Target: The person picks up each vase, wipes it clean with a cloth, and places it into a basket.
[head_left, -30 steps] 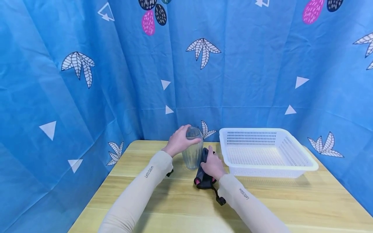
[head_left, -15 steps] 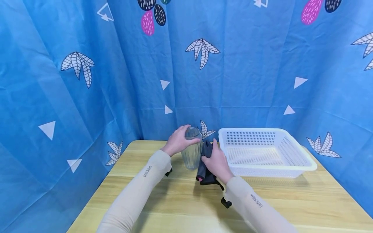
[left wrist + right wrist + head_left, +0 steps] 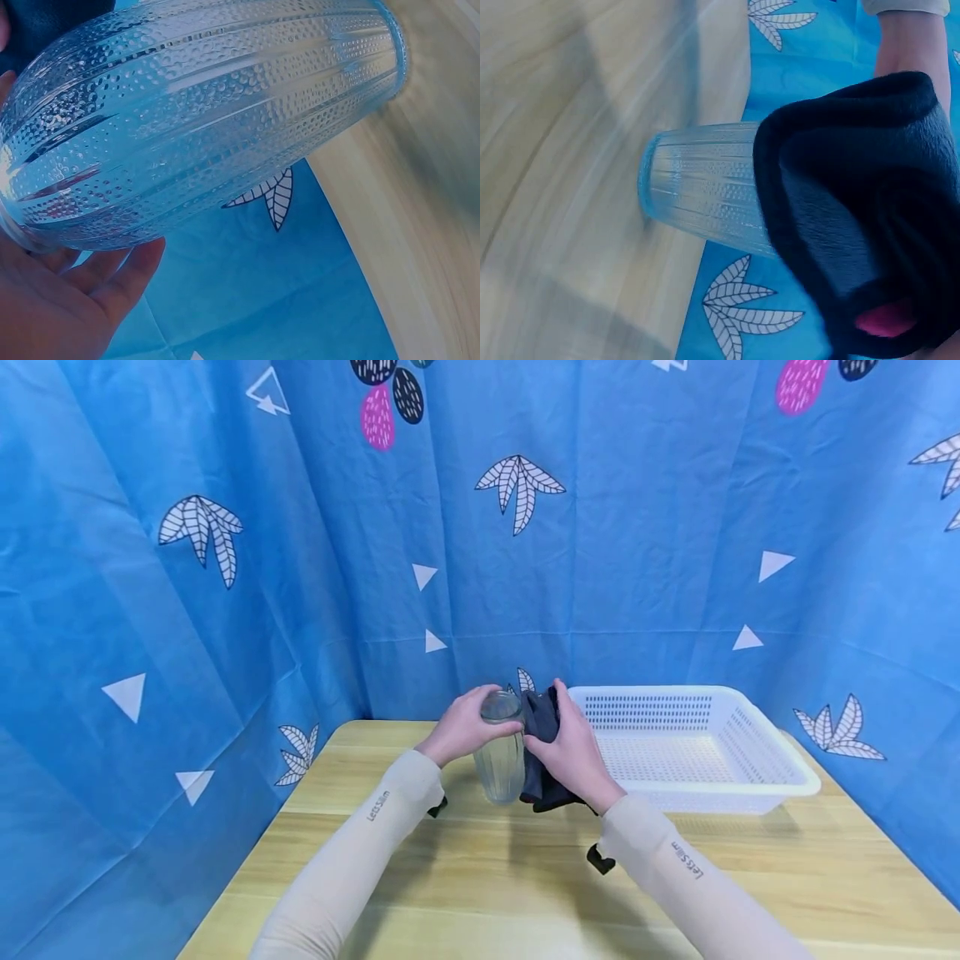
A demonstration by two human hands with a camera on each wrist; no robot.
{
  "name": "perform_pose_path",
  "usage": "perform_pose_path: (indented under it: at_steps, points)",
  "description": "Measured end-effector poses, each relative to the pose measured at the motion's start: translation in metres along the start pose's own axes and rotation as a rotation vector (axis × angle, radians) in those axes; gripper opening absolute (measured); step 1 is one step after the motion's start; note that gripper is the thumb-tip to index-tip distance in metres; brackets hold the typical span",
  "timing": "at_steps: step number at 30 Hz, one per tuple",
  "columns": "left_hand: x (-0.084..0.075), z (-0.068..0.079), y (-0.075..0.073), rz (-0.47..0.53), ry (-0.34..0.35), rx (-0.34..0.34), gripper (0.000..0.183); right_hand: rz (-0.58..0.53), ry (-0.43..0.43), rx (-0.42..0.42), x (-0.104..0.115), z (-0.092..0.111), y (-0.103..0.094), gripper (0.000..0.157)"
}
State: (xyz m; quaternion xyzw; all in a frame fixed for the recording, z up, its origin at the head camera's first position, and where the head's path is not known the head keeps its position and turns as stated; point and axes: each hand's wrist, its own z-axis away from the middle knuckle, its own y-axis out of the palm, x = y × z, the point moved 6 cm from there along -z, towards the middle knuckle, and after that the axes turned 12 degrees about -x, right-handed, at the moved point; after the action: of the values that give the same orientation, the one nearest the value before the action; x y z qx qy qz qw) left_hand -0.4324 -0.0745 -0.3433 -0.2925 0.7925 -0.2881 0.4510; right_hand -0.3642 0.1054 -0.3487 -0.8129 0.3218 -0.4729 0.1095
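Observation:
In the head view, my left hand [image 3: 467, 727] grips a clear ribbed glass vase [image 3: 501, 770] around its top, thumb in front at the rim. Close up, the left wrist view shows the dotted glass of the vase [image 3: 217, 112] and fingers [image 3: 127, 281] at its upper end. My right hand [image 3: 576, 752] pinches a dark grey cloth [image 3: 542, 727] with black edging just right of the vase's upper part. From the right wrist, the folded cloth [image 3: 817, 202] covers the vase's upper half and most of that hand; a pink patch shows in a fold.
A white perforated plastic basket [image 3: 697, 792] stands on the wooden table [image 3: 480, 877] to the right of the right hand. Behind the table hangs a blue patterned curtain [image 3: 637, 568]. Both wrists wear dark straps, partly under the sleeves.
My right hand has lifted the cloth from low beside the vase up to the level of its rim, and the cloth has spread out. The left hand keeps its grip; the vase sits slightly farther right.

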Motion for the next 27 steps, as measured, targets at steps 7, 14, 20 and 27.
perform_pose_path:
  at_steps: [7,14,20,27]
  points:
    - [-0.001,0.002,0.000,0.009,-0.008,-0.003,0.090,-0.136,0.073,0.023,-0.007,0.007,0.001,0.104]
    - [-0.001,0.000,-0.001,0.008,0.012,-0.014,0.091,-0.145,-0.006,-0.022,-0.007,0.007,0.005,0.084]
    - [0.002,0.004,0.001,0.006,-0.011,-0.010,0.096,-0.171,-0.058,-0.024,-0.004,0.010,0.018,0.080]
    - [-0.005,0.002,0.002,-0.020,-0.008,-0.006,0.096,-0.139,-0.002,0.061,-0.003,0.004,0.029,0.082]
